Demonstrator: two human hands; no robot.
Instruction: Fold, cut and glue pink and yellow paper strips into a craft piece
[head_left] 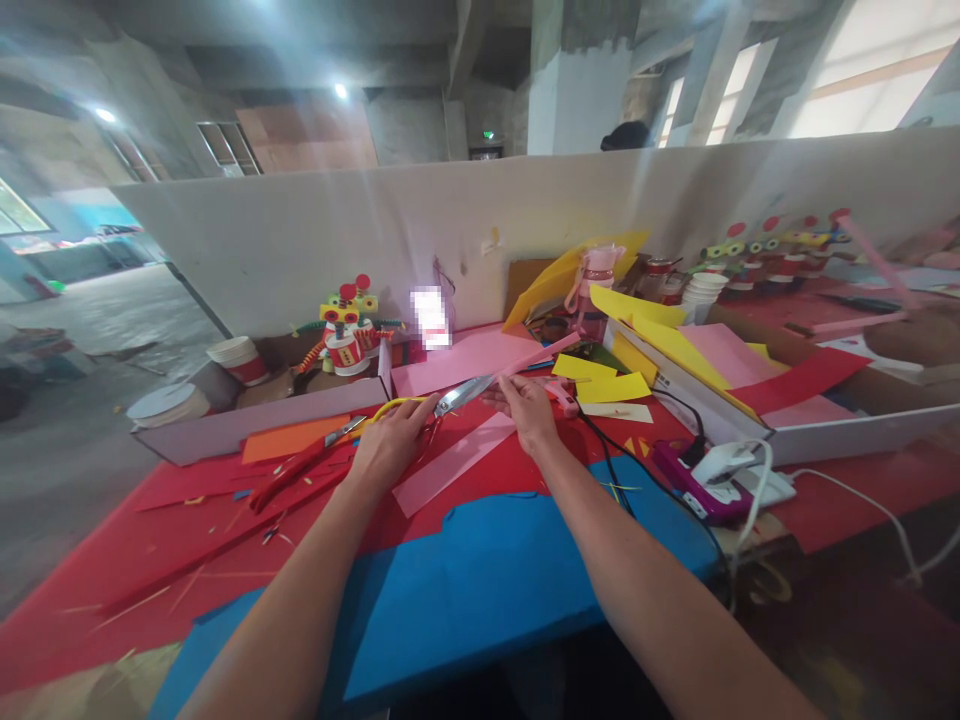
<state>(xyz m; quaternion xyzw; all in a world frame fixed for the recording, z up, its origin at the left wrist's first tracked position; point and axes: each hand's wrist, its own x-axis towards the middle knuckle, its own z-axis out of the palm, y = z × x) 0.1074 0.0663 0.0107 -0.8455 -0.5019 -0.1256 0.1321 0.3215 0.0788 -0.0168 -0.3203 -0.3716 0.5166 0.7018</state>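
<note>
My left hand (394, 437) is closed around the handle of a pair of scissors (466, 393), whose metal blades point right toward my other hand. The blade tips lie against a pink paper strip (541, 353). My right hand (525, 408) pinches that strip close to the tips. Below the hands a second pink paper piece (454, 465) slants across the red table cover. A red-handled tool (289, 480) with a metal end rests just left of my left hand. Behind the blades lies a larger pink sheet (469, 358).
At left, a box (262, 425) bears cup figures (346, 345). Yellow paper pieces (611, 388) lie right of my hands, near a purple power strip (701, 485) with cables. A white box (862, 430) of coloured paper stands at right. Blue sheeting (480, 590) covers the near edge.
</note>
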